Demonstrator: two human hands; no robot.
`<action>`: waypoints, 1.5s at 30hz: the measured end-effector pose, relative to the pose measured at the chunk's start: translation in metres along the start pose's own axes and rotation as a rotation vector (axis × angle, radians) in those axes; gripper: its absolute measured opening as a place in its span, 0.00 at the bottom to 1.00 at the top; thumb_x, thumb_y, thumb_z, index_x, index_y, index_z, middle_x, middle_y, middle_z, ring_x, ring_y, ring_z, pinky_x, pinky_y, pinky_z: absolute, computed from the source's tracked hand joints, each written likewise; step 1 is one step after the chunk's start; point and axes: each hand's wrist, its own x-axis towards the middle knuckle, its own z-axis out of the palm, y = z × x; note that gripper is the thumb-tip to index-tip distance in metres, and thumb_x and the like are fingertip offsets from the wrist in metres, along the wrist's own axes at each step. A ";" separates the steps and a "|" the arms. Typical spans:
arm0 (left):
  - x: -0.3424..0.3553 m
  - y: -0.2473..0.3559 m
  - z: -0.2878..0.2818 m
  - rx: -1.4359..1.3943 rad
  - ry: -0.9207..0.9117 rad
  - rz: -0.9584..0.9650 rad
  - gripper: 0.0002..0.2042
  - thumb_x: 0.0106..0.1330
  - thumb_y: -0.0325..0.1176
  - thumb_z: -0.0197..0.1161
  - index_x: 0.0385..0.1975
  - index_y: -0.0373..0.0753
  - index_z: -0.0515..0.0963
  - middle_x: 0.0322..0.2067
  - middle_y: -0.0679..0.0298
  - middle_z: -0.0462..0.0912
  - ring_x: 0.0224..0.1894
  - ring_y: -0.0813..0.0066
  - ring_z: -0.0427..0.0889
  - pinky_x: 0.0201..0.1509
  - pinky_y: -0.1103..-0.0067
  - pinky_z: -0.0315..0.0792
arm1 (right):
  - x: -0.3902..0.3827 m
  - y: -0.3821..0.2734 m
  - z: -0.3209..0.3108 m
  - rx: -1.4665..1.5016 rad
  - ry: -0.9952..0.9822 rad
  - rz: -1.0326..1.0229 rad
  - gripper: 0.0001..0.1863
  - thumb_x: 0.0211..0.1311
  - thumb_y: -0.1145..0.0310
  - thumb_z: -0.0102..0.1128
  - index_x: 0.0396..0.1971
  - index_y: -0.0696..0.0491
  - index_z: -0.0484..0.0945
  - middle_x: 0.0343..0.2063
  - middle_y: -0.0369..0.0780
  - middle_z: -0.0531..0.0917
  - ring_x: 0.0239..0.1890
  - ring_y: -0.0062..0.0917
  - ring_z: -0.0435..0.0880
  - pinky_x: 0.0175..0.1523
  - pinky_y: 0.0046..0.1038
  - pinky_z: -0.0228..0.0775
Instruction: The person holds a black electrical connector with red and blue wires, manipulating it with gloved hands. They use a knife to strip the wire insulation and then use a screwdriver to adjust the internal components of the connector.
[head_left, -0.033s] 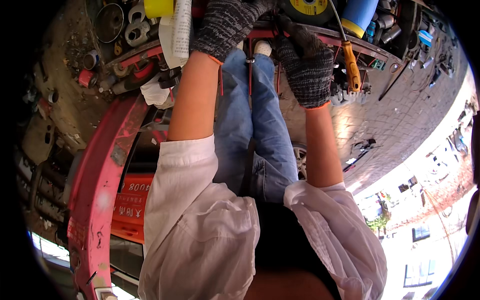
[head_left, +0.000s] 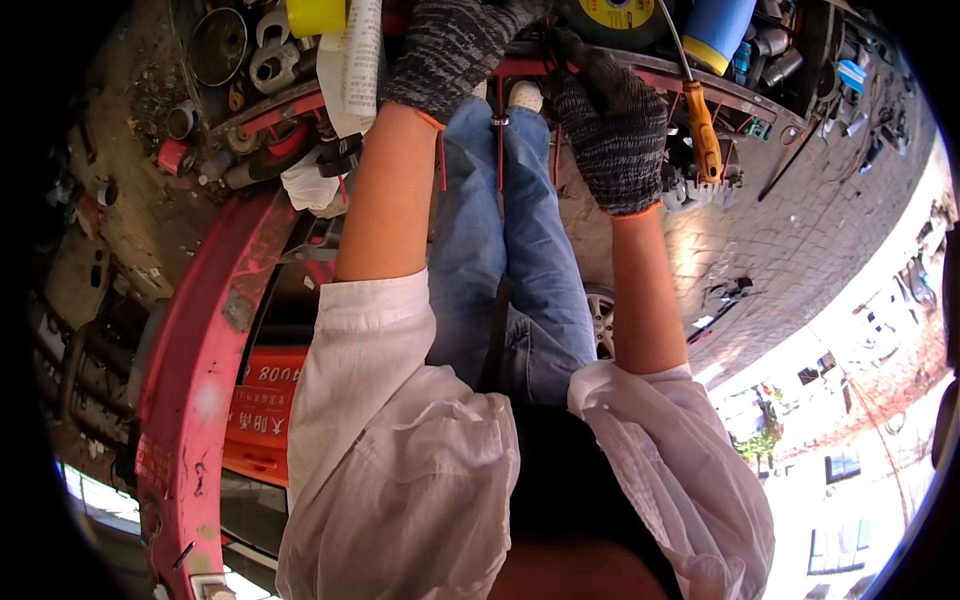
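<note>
My left hand, in a dark grey knit glove with an orange cuff, reaches over the bench edge at the top of the view. Its fingers look closed, and their tips run into the upper edge, so what they hold is hidden. My right hand, gloved alike, is at the rim of the bench with fingers bent inward around something dark that I cannot make out. Close beyond it lies a dark disc with a yellow label. A screwdriver with an orange handle hangs over the bench edge to its right.
A red metal bench edge crosses the top. A blue and yellow cylinder, a printed paper sheet and a yellow object sit around my hands. Metal parts clutter both sides. A red metal beam runs down the left.
</note>
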 end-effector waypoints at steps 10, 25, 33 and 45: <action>0.000 0.005 0.000 0.086 0.018 0.024 0.24 0.60 0.15 0.63 0.58 0.36 0.72 0.48 0.63 0.81 0.51 0.71 0.79 0.58 0.75 0.76 | 0.001 0.011 -0.002 0.057 -0.041 0.000 0.20 0.62 0.72 0.66 0.55 0.55 0.81 0.46 0.43 0.87 0.45 0.24 0.86 0.52 0.25 0.77; 0.002 0.006 -0.002 0.078 0.003 -0.041 0.25 0.60 0.14 0.61 0.58 0.37 0.71 0.50 0.62 0.80 0.53 0.70 0.79 0.58 0.75 0.76 | 0.010 0.005 -0.016 -0.018 -0.125 -0.056 0.17 0.62 0.68 0.68 0.50 0.54 0.83 0.43 0.45 0.87 0.43 0.35 0.87 0.49 0.29 0.77; 0.002 0.002 -0.001 0.033 -0.007 0.011 0.25 0.60 0.14 0.62 0.59 0.37 0.71 0.50 0.63 0.80 0.52 0.71 0.79 0.57 0.75 0.77 | -0.001 0.010 0.007 0.229 0.043 0.027 0.18 0.60 0.69 0.66 0.52 0.49 0.84 0.42 0.45 0.87 0.42 0.34 0.88 0.48 0.30 0.79; 0.002 0.005 -0.001 0.080 0.005 -0.006 0.26 0.60 0.16 0.64 0.59 0.37 0.71 0.51 0.61 0.80 0.53 0.69 0.79 0.59 0.74 0.76 | -0.004 0.018 0.009 0.265 0.003 0.095 0.17 0.63 0.72 0.65 0.52 0.54 0.83 0.43 0.44 0.88 0.44 0.27 0.87 0.49 0.26 0.78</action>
